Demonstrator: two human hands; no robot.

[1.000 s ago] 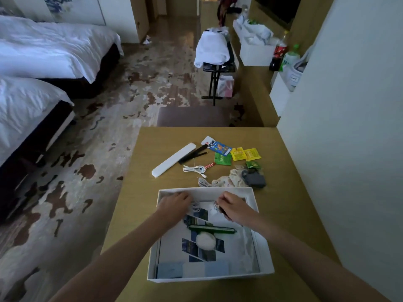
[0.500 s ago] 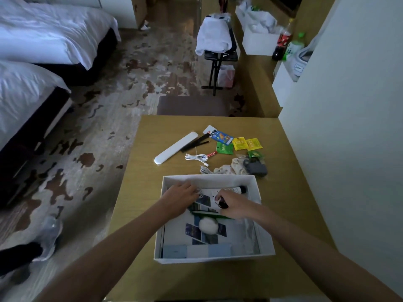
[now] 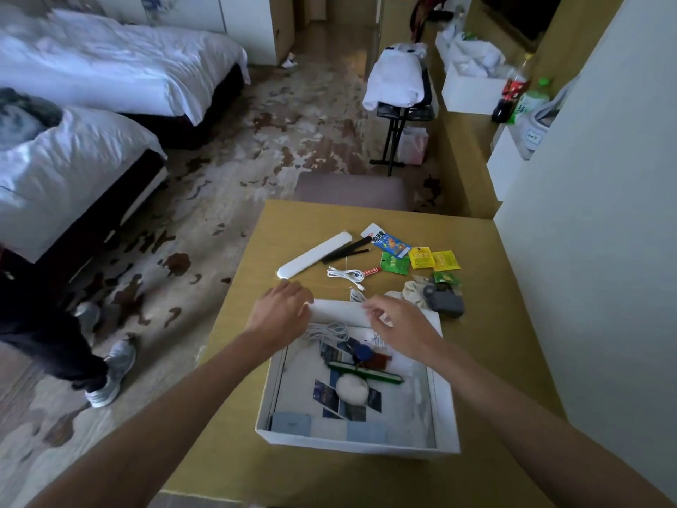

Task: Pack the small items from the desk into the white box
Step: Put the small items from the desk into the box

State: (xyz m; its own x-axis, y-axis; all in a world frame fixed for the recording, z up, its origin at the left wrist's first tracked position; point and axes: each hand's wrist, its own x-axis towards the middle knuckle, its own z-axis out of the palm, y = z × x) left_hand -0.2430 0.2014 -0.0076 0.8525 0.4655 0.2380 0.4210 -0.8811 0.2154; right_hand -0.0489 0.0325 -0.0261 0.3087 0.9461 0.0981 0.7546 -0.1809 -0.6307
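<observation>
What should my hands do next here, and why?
Probably reach the right hand forward for the coiled white cable. That hand and the left hand look empty over the far rim of the white box, and the cable lies unpacked on the desk just beyond.

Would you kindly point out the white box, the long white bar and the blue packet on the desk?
white box [image 3: 337, 312]: head view, far wall between the hands.
long white bar [image 3: 314, 254]: head view, its middle.
blue packet [image 3: 391, 244]: head view, printed face.
</observation>
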